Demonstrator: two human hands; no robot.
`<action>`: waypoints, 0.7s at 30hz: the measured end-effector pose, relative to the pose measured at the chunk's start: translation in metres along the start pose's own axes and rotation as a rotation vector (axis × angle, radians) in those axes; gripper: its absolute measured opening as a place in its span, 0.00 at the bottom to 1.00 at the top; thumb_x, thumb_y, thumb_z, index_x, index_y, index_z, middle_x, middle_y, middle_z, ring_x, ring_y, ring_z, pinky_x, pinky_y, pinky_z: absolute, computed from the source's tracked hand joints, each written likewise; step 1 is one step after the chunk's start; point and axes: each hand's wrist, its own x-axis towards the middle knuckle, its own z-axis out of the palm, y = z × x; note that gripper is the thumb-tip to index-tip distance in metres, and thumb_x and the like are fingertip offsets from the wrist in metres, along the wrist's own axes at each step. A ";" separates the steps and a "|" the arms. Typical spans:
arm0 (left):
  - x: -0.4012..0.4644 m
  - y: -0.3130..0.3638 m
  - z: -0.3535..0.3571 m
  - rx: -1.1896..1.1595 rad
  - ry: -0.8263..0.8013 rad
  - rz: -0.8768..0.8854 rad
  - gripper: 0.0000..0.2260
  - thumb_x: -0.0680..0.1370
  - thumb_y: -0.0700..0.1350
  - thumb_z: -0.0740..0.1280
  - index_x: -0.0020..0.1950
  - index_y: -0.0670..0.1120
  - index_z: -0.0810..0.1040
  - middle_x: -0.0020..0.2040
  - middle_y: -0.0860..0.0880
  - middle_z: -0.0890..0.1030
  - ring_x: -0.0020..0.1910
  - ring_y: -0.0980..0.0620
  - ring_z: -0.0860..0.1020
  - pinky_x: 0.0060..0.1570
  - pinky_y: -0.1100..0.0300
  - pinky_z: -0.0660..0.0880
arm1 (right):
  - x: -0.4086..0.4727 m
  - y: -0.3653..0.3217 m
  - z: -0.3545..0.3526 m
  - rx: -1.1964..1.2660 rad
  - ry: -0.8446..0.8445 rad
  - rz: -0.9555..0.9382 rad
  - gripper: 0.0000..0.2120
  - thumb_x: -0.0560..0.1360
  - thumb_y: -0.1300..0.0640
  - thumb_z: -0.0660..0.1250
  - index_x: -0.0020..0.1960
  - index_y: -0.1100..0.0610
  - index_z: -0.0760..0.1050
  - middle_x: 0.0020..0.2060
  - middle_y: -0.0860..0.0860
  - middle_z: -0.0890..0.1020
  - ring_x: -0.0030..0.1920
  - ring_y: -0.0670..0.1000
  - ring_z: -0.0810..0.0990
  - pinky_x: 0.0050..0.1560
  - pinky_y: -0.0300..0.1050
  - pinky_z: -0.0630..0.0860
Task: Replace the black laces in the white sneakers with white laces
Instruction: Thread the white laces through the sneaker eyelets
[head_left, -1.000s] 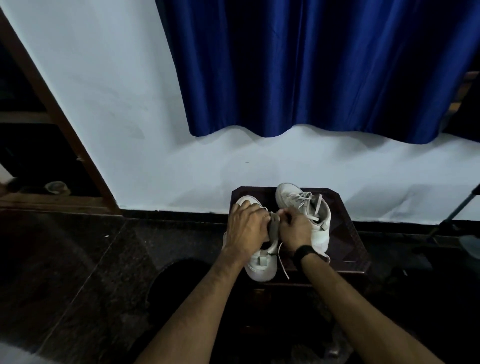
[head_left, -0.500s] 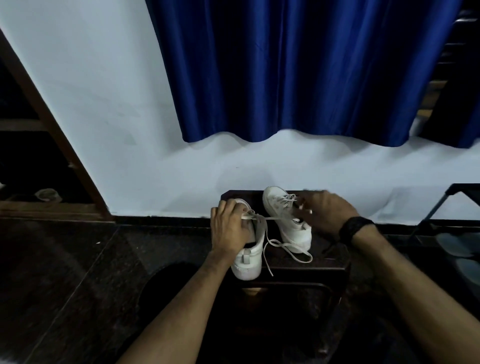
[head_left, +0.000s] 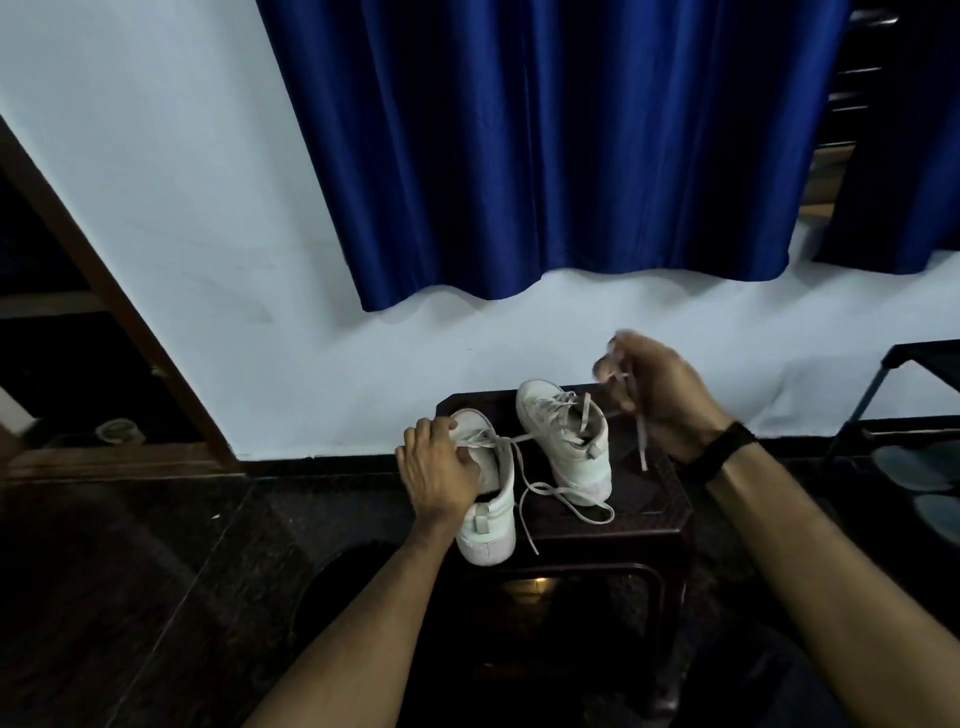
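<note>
Sneakers stand on the dark stool (head_left: 654, 499), toes toward the wall. Left hand (head_left: 441, 467) grips the near sneaker (head_left: 491, 525); right hand (head_left: 660, 395), raised, pinches a white lace (head_left: 640, 436) beside the far sneaker (head_left: 571, 447).

Two white high-top sneakers stand side by side on a dark brown wooden stool (head_left: 660, 499), toes towards the wall, heels towards the viewer. The left white high-top sneaker (head_left: 485, 514) sits nearer the front edge, with a grey pull tab at its heel. Its pale flat lace (head_left: 550, 491) runs loose from the eyelets, looping across the stool top. The right white high-top sneaker (head_left: 569, 441) stands further back, its own pale lace (head_left: 563, 408) threaded in a criss-cross.
</note>
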 end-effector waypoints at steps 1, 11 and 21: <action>0.000 0.000 0.000 0.000 -0.006 -0.014 0.17 0.64 0.39 0.69 0.53 0.48 0.79 0.49 0.50 0.79 0.52 0.46 0.75 0.49 0.51 0.70 | 0.002 0.009 -0.003 -0.391 0.007 -0.029 0.14 0.81 0.56 0.59 0.37 0.57 0.69 0.33 0.54 0.81 0.25 0.50 0.71 0.26 0.38 0.70; -0.003 0.007 0.002 0.008 -0.023 -0.071 0.16 0.66 0.36 0.68 0.52 0.49 0.77 0.48 0.49 0.80 0.51 0.45 0.79 0.47 0.50 0.70 | -0.004 0.028 -0.018 -1.142 -0.050 -0.020 0.19 0.80 0.47 0.61 0.38 0.59 0.78 0.26 0.49 0.81 0.29 0.46 0.76 0.35 0.41 0.69; -0.003 0.006 0.003 -0.200 -0.016 -0.138 0.12 0.68 0.36 0.68 0.49 0.47 0.77 0.50 0.49 0.79 0.48 0.42 0.79 0.44 0.51 0.74 | -0.038 0.068 -0.017 -1.434 -0.416 0.413 0.13 0.80 0.54 0.61 0.45 0.60 0.80 0.43 0.58 0.85 0.39 0.48 0.84 0.30 0.34 0.67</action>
